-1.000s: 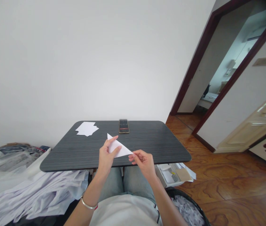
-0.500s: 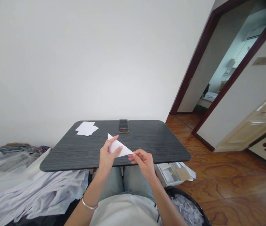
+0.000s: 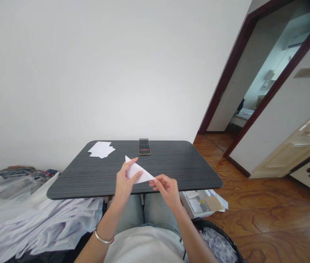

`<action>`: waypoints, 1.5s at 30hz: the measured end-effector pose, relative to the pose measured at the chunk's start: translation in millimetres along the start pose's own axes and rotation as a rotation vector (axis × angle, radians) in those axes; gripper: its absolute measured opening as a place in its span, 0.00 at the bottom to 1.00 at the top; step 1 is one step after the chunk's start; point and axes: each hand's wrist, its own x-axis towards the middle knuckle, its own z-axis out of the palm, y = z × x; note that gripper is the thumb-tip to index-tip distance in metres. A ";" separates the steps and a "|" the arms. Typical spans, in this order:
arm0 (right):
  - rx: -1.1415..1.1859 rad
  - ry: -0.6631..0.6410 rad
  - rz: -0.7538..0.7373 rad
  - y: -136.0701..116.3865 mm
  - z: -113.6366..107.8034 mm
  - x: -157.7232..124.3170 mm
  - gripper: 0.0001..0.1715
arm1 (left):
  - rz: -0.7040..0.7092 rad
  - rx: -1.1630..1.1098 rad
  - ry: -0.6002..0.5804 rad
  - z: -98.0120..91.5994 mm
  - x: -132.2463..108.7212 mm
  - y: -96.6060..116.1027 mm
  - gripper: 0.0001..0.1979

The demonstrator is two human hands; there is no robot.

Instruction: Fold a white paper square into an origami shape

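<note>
From the head camera, a folded white paper triangle (image 3: 138, 172) is held in the air above the near edge of the worktop (image 3: 177, 160), with its long edge slanting down to the right. The left hand (image 3: 124, 179) grips its broad part, fingers curled across the upper face and pressing the layers together. The right hand (image 3: 166, 190) pinches the far corner lightly between thumb and fingertips, its other fingers loosely bent.

The paper should be very light and thin, stiff only along its creases, and it would likely bend or crumple under a hard squeeze. The narrow corners look soft and easy to dog-ear, so the broad middle seems the steadier place to take hold. Its layers could slip apart if released.

At 12 o'clock from the triangle, a phone (image 3: 144, 147) lies on the worktop; at 10 o'clock sits a loose paper stack (image 3: 101, 149). Neither is touching the hands or the triangle. Below the worktop, a box of papers (image 3: 201, 202) sits at 4 o'clock, a bin of shredded paper (image 3: 218, 244) at 5 o'clock and a heap of white sheets (image 3: 45, 226) at 8 o'clock. Nothing stands between the hands.
</note>
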 end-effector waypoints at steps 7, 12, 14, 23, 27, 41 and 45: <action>-0.010 0.010 -0.020 6.4 1.2 1.3 0.16 | 0.019 0.026 -0.024 -0.3 -0.4 0.7 0.22; 0.093 -0.040 0.041 15.5 -1.6 3.9 0.23 | -0.001 0.017 -0.037 -2.8 1.5 1.2 0.24; 0.153 -0.046 0.097 17.1 -3.1 6.2 0.23 | -0.009 0.006 -0.115 -4.1 2.3 1.8 0.27; 0.179 -0.209 0.257 18.6 -3.2 9.1 0.14 | -0.083 -0.089 -0.388 0.9 2.0 -1.0 0.46; 0.207 -0.099 0.262 22.9 -0.7 9.6 0.14 | -0.179 -0.156 -0.236 5.5 2.2 -9.0 0.33; 0.223 -0.026 0.107 34.3 -22.6 33.0 0.13 | -0.197 -0.015 -0.567 -2.7 12.3 -15.8 0.15; 0.182 -0.006 0.166 46.2 -28.7 37.3 0.12 | -0.159 0.002 -0.466 -2.5 19.6 -28.1 0.13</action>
